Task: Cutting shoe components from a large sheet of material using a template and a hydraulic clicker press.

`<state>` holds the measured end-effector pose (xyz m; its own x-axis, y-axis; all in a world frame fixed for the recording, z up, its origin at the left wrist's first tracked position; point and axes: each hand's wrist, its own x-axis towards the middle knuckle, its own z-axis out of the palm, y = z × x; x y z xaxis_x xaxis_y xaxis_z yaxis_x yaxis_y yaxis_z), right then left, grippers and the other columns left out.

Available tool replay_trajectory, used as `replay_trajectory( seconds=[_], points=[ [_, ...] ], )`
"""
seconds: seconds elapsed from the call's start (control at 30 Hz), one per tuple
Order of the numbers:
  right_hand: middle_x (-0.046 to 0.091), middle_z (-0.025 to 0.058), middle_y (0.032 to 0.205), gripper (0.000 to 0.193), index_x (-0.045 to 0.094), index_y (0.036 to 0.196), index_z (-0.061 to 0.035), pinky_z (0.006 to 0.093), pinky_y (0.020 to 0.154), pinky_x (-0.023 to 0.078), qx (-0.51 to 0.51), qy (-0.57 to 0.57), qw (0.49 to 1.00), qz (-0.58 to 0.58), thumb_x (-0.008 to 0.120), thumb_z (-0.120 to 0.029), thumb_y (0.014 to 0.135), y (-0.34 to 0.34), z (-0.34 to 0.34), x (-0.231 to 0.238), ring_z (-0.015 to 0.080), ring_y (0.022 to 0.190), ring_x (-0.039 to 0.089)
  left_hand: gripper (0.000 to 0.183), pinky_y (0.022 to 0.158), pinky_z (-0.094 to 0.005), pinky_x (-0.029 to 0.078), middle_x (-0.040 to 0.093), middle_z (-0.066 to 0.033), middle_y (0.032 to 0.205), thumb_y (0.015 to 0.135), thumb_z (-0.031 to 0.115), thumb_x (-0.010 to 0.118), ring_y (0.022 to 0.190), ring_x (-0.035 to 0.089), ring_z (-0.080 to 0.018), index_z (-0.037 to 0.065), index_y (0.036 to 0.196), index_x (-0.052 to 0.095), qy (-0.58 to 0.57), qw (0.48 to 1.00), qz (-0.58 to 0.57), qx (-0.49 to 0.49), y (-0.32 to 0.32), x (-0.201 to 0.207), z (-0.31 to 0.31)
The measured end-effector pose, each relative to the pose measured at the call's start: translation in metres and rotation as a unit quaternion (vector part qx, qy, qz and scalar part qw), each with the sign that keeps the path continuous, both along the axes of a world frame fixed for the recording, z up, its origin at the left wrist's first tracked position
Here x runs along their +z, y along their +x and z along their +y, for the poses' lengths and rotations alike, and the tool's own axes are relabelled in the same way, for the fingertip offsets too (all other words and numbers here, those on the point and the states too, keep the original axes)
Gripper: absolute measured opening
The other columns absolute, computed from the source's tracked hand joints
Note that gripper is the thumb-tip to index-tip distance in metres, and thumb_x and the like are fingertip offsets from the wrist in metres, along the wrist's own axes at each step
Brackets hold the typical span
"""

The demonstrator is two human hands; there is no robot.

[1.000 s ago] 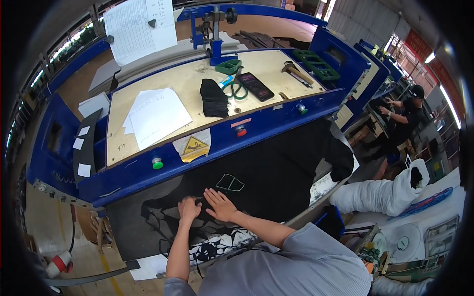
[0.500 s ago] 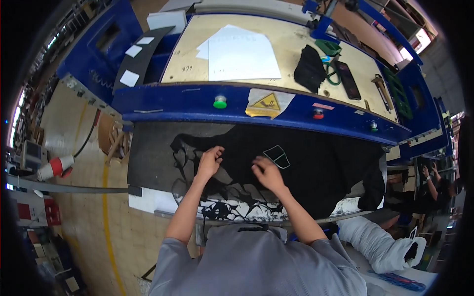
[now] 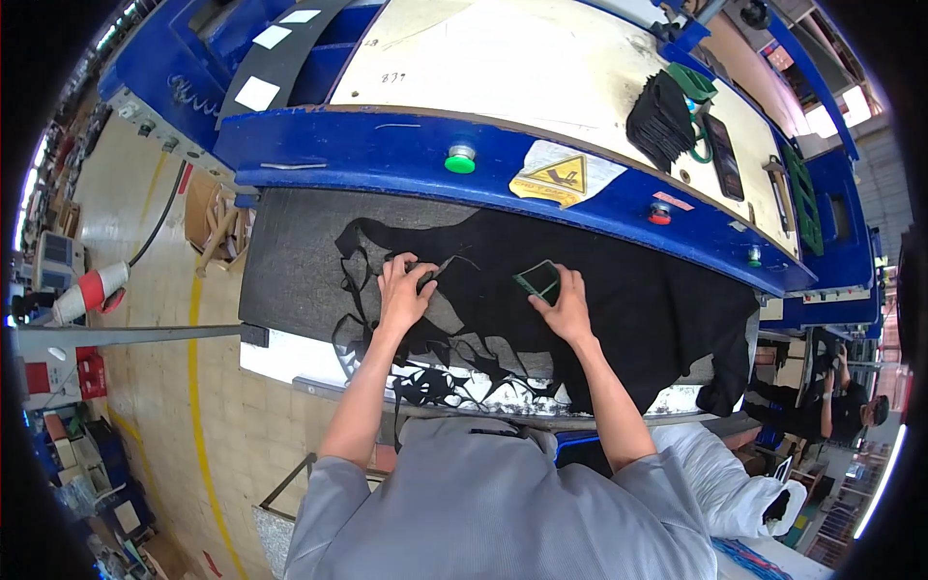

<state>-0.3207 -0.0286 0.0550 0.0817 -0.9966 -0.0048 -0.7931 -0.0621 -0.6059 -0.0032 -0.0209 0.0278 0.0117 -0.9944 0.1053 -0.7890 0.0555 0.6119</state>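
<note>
Black fabric (image 3: 638,309) spreads over the dark grey work surface. On it stands a small cutting die (image 3: 523,281) with a thin green-edged outline and a crossbar. My right hand (image 3: 569,307) has its thumb and fingers closed on the right side of this die. To the left, my left hand (image 3: 402,295) is curled in a pinch at the fabric's left edge. A thin curved line shows at its fingertips, but I cannot make out what they hold. Black fabric scraps (image 3: 430,387) with cut-out holes hang in a web over the near edge.
The blue press beam (image 3: 358,150) crosses just beyond the fabric, with a green button (image 3: 460,159) and a red button (image 3: 659,213). On its cream top lie stacked black pieces (image 3: 661,121), a phone (image 3: 722,157) and a hammer (image 3: 779,193). Another person (image 3: 846,401) is at far right.
My right hand has moved onto the die and closed on its right side. My left hand has turned, thumb and fingers pinching. The view has shifted; the white sheets on the press top no longer show.
</note>
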Motion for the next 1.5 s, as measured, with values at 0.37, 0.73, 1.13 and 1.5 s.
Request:
replay_trajectory(
  seconds=[0.37,0.73,1.13,1.5],
  points=[
    [0.051,0.0162,0.121,0.076,0.050,0.136,-0.0008,0.0427,0.095,0.043,0.196,-0.016,0.980,0.021,0.085,-0.022,0.071,0.100,-0.029,-0.004,0.0348,0.112,0.051,0.015,0.093,-0.0417,0.039,0.059,-0.0041,0.113,0.079,0.014,0.077,0.111,0.051,-0.0281,0.012,0.093,0.072,-0.015,0.997,0.043,0.059,0.000,-0.014,0.012],
    [0.056,0.0178,0.118,0.074,0.055,0.132,-0.0009,0.0455,0.094,0.046,0.196,-0.059,0.979,-0.001,0.086,-0.024,0.068,0.121,-0.038,-0.003,0.0376,0.112,0.054,0.012,0.088,-0.0445,0.040,0.061,-0.0047,0.111,0.076,0.015,0.075,0.108,0.053,-0.0290,0.015,0.088,0.071,-0.058,0.993,0.055,0.086,0.010,-0.011,0.013],
    [0.052,0.0155,0.120,0.083,0.051,0.140,-0.0049,0.0438,0.098,0.044,0.179,-0.001,0.984,0.021,0.088,-0.021,0.068,0.089,-0.023,-0.002,0.0355,0.112,0.051,0.017,0.092,-0.0414,0.038,0.060,-0.0037,0.112,0.076,0.015,0.078,0.111,0.053,-0.0272,0.016,0.092,0.073,-0.051,0.992,0.084,0.079,-0.008,-0.015,0.019],
    [0.054,0.0114,0.114,0.042,0.070,0.115,-0.0088,0.0392,0.089,0.043,0.034,-0.120,0.991,-0.056,0.083,-0.017,0.076,0.066,0.004,-0.038,0.0288,0.102,0.052,0.018,0.095,-0.0411,0.036,0.058,-0.0021,0.115,0.076,0.020,0.081,0.110,0.051,-0.0253,0.018,0.093,0.077,-0.063,0.995,0.036,0.062,0.002,-0.020,0.008]
  ],
)
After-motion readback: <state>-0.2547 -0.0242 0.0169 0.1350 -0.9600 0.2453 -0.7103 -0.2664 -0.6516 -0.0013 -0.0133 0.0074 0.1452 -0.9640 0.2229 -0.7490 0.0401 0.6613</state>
